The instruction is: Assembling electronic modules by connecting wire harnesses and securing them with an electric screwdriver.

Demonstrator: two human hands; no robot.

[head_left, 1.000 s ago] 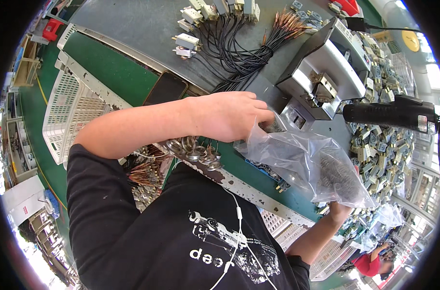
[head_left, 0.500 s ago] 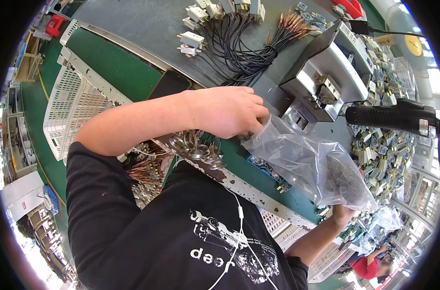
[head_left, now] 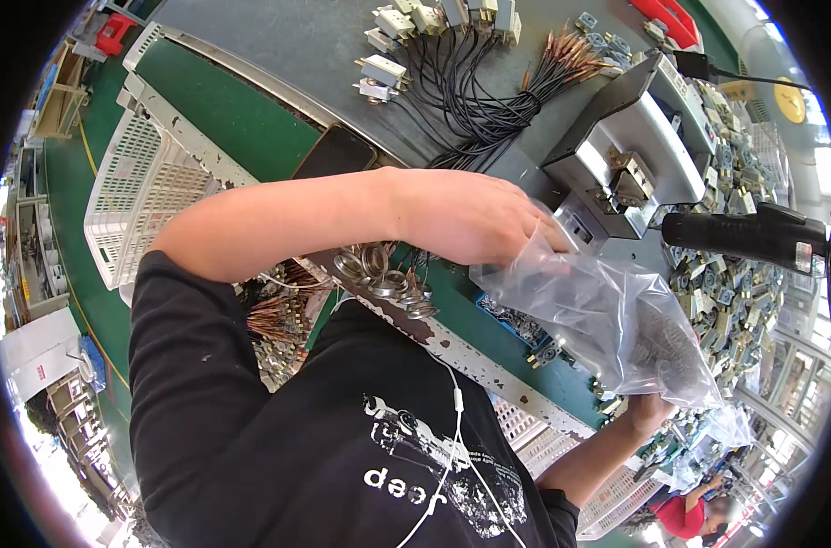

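A clear plastic bag (head_left: pixel 607 310) hangs tilted across the middle right, with a grey mass of small coiled metal parts (head_left: pixel 666 347), apparently springs, at its lower end. My left hand (head_left: pixel 488 219) reaches over from the left with its fingers stretched into the bag's mouth; the fingertips show only partly through the plastic. From below, my right hand (head_left: pixel 650 413) grips the bag's filled end, its fingers mostly hidden behind it. Below my left wrist, several metal rings (head_left: pixel 388 281) lie at the table's worn edge (head_left: pixel 452 342).
Black cables (head_left: pixel 470 110) with boxy connectors spread over the grey tabletop. A metal fixture (head_left: pixel 621 173) and a black powered screwdriver (head_left: pixel 744 228) are at the right, before a heap of small connectors (head_left: pixel 726 310). A blue tray (head_left: pixel 507 315) sits beneath the bag. A white crate (head_left: pixel 146 183) stands left.
My left hand has moved right, from pinching the bag's rim to reaching its fingers into the mouth. The right hand still holds the filled end. The whole view has shifted slightly.
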